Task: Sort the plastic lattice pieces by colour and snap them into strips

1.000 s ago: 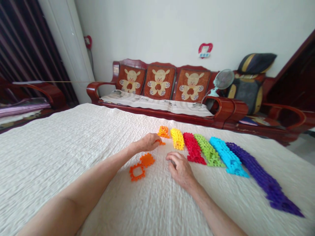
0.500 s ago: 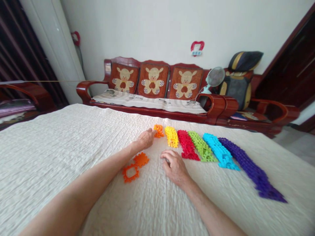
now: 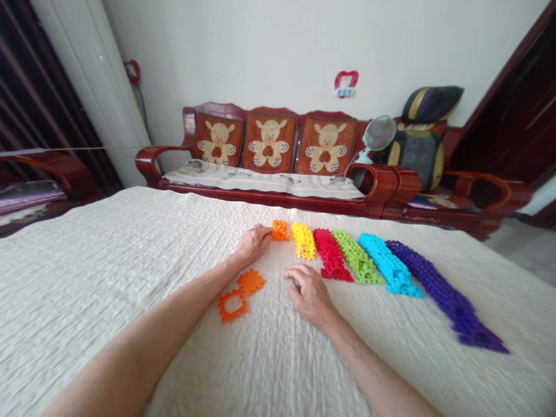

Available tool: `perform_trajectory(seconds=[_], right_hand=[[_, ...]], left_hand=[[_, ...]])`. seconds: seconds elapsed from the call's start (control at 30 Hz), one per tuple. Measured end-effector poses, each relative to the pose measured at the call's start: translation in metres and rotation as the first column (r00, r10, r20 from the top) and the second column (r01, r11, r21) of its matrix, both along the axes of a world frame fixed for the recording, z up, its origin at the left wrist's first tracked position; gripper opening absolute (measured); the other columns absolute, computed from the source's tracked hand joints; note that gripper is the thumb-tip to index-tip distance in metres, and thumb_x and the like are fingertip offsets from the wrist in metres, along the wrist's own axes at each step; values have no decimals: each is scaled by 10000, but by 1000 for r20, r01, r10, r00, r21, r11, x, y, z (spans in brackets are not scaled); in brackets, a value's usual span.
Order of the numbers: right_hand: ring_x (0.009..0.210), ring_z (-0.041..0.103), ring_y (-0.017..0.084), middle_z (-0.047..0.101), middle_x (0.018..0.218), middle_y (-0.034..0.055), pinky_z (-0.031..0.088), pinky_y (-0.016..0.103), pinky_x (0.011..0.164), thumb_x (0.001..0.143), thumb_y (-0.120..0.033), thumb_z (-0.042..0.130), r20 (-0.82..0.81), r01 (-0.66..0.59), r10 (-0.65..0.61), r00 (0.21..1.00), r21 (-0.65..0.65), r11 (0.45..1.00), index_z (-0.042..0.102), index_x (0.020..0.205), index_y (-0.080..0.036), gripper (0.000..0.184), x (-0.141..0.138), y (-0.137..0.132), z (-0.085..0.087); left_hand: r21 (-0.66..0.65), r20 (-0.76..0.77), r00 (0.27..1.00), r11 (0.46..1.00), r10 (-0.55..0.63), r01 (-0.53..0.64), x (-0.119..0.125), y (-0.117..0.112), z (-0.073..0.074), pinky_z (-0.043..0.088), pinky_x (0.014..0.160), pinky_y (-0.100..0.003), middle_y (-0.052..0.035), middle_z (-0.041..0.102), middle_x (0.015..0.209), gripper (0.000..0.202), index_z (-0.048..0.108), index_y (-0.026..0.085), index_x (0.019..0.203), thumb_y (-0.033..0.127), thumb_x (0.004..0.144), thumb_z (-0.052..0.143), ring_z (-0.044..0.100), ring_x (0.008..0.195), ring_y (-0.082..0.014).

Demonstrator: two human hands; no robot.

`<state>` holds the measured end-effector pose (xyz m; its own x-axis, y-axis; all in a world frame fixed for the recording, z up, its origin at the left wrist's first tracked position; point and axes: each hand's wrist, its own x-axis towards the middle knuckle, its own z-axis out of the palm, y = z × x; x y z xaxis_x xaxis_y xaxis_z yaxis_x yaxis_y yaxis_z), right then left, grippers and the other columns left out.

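Where L hand (image 3: 255, 243) is: curled, fingertips touching or just beside small orange plastic tile cluster (image 3: 280, 230), which lies to their right; pinch can't tell.
R hand (image 3: 309, 295): palm down, fingers curved, on white quilted bedspread (image 3: 87, 301); grip can't tell; farther from cluster than L.
Below L wrist: orange square-frame plastic tile (image 3: 230, 305) touching solid orange plastic tile (image 3: 251, 281).
Right of cluster, side by side, long axes running fwd-back: yellow tile strip (image 3: 303, 240), red tile strip (image 3: 330, 258), green tile strip (image 3: 358, 260), blue tile strip (image 3: 388, 266), purple tile strip (image 3: 447, 301).
Open room: bedspread left of hands.

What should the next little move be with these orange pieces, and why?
Probably slide the orange frame up to the orange row, because that row looks far shorter than the purple row, and the left hand rests right beside it.
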<state>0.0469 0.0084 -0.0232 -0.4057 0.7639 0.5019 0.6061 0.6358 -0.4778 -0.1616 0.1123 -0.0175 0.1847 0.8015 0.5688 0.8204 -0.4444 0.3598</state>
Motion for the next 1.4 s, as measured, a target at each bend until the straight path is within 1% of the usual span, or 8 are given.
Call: perform_trajectory(seconds=[0.2, 0.4, 0.53, 0.7, 0.87, 1.07, 1.2, 1.4], right_hand=[[985, 575, 211, 657, 1026, 73, 426, 370, 918, 732, -57, 501, 6, 4, -4, 1000, -2, 1000, 663, 906, -180, 268, 0, 0, 0], [983, 576, 211, 657, 1019, 75, 429, 370, 915, 738, -62, 494, 9, 4, -4, 1000, 0, 1000, 664, 907, -177, 265, 0, 0, 0], [978, 575, 209, 659, 1019, 74, 429, 370, 917, 744, -67, 488, 6, 3, -3, 1000, 7, 1000, 663, 905, -177, 261, 0, 0, 0], [982, 576, 205, 660, 1016, 73, 430, 365, 919, 737, -58, 481, 6, -5, 5, 1000, 12, 1000, 658, 904, -181, 272, 0, 0, 0], [981, 579, 201, 660, 1015, 68, 434, 361, 918, 742, -60, 480, 6, -1, 1, 1000, 15, 1000, 653, 901, -193, 270, 0, 0, 1], [980, 582, 201, 662, 1006, 69, 438, 359, 916, 734, -58, 480, 1, 0, 0, 1000, 11, 1000, 655, 898, -193, 275, 0, -1, 2], [982, 578, 201, 660, 1007, 69, 432, 362, 921, 739, -61, 474, 4, -3, 3, 1000, 11, 1000, 654, 902, -192, 276, 0, 0, 1], [976, 577, 203, 659, 1015, 69, 431, 367, 916, 733, -59, 479, 6, -4, 4, 1000, 21, 1000, 653, 902, -188, 275, 0, 0, 0]], left_hand=[[39, -6, 1000, 999, -14, 14, 11, 2, -5, 500, 808, -260, -55, 649, 933, 297, 675, 203, 1080, 146, 856, 488, 616, 864, -150], [-11, -41, 986, 987, 162, -162, 12, -2, -3, 499, 792, -278, -68, 643, 987, 240, 637, 186, 1066, 224, 845, 551, 617, 871, -172], [-55, -74, 982, 982, 176, -180, 12, -2, -1, 489, 777, -267, -55, 648, 964, 160, 642, 184, 965, 247, 842, 563, 618, 858, -167], [-45, -50, 979, 979, 198, -200, 14, -2, 0, 484, 759, -268, -67, 655, 953, 271, 597, 161, 1095, 235, 836, 563, 616, 847, -171], [-102, -62, 985, 981, 159, -165, 14, -5, 7, 479, 767, -265, -77, 669, 923, 193, 675, 166, 935, 234, 858, 512, 621, 847, -170], [-145, -17, 983, 972, 184, -184, 12, -2, 7, 476, 769, -266, -68, 699, 914, 255, 676, 170, 1038, 222, 843, 520, 633, 828, -173], [-95, 15, 984, 980, 176, -173, 9, 0, 7, 469, 757, -262, -73, 698, 901, 227, 702, 163, 939, 213, 840, 504, 625, 812, -168], [-85, -86, 995, 995, 46, -54, 14, -8, 11, 468, 730, -249, -60, 674, 813, 274, 716, 166, 791, 213, 847, 453, 606, 762, -151]])
